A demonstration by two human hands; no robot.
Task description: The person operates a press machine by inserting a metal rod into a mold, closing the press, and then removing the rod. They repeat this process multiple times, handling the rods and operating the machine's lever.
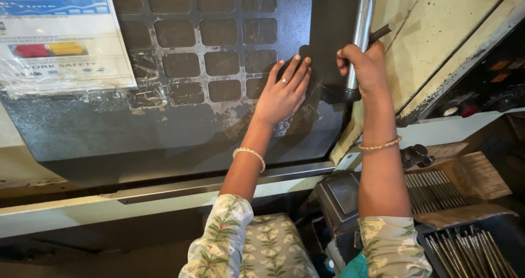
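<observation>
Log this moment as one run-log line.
left hand: flat on dark door panel | right hand: gripping metal handle bar

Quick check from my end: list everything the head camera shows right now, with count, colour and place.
Machine door: one, dark grey with a grid window, centre-left.
Door handle: one, silver bar, upper centre-right.
Posted sheet: one, white under clear plastic, top left.
Rod: one, dark, in the right hand.
Cardboard box: one, brown, holding thin metal rods, lower right.
Bin of rods: one, dark, bottom right.
Bangles: two, gold, one per wrist.
Left hand: flat on the door, ring on one finger.
Right hand: closed around the door handle.
</observation>
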